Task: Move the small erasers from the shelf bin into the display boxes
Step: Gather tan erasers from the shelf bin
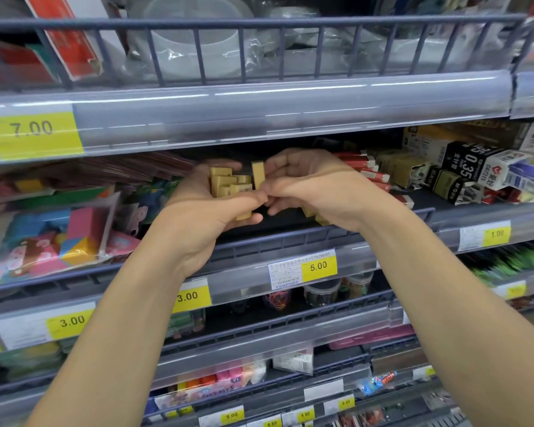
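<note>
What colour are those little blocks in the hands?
The small rectangular erasers are tan, like cardboard; the head view shows them.

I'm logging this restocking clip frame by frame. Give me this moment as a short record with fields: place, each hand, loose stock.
place: shop shelf with yellow price tags
left hand: cupped, holds a pile of small tan erasers
right hand: pinches one upright tan eraser beside the pile
loose stock: a few tan erasers lie on the shelf under the right hand
</note>
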Tool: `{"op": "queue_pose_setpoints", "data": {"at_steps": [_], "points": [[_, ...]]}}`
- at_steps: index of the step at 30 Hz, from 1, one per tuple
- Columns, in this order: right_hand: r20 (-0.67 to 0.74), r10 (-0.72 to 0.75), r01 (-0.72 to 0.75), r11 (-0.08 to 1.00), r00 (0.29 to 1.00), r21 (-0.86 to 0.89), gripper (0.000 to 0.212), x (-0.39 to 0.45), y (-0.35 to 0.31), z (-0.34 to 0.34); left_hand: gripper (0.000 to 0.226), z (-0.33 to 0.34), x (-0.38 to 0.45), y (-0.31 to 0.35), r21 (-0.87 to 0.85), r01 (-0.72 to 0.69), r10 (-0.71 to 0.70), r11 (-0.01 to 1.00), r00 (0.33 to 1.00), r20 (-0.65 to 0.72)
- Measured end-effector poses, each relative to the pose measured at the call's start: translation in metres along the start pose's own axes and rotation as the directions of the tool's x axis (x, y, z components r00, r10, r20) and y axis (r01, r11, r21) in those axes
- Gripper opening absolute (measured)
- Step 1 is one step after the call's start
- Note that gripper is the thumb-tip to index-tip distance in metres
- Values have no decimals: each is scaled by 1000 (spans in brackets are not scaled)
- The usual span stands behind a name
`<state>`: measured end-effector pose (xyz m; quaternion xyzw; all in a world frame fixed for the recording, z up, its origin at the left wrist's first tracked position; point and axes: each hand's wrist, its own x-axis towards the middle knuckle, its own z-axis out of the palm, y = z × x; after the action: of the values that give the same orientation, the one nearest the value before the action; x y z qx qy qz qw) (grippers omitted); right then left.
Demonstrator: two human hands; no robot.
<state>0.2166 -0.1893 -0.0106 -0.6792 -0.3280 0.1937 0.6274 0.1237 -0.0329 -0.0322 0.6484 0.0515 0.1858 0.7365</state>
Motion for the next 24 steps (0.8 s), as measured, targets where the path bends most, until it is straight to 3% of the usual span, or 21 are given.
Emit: {"op": "queue_pose_setpoints", "data": {"at_steps": [6,13,15,17,19,22,24], "points": [[73,3,-7,999,997,42,17,-1,3,-2,52,1,-2,-5,73,-76,76,994,997,-1],[115,13,11,980,993,-201,4,-4,-2,-14,48,3,0,-4,157,-76,78,985,997,-7],[53,17,1,942,998,-336,5,0,-6,-22,47,4,1,-4,177,-66,71,982,997,-21],[-78,-25,-21,845,997,-535,9,9,-7,-33,47,4,3,-4,182,-46,54,982,998,-41],[-139,-73,-54,670,988,-741,18,18,-6,-41,46,2,5,-4,171,-21,31,985,998,-59],[-59,-25,-43,404,998,-914,34,28,3,-42,46,1,7,-4,150,2,10,989,997,-74],[-10,44,-24,317,999,-948,45,33,9,-40,47,1,7,-4,155,12,0,988,997,-78]]}}
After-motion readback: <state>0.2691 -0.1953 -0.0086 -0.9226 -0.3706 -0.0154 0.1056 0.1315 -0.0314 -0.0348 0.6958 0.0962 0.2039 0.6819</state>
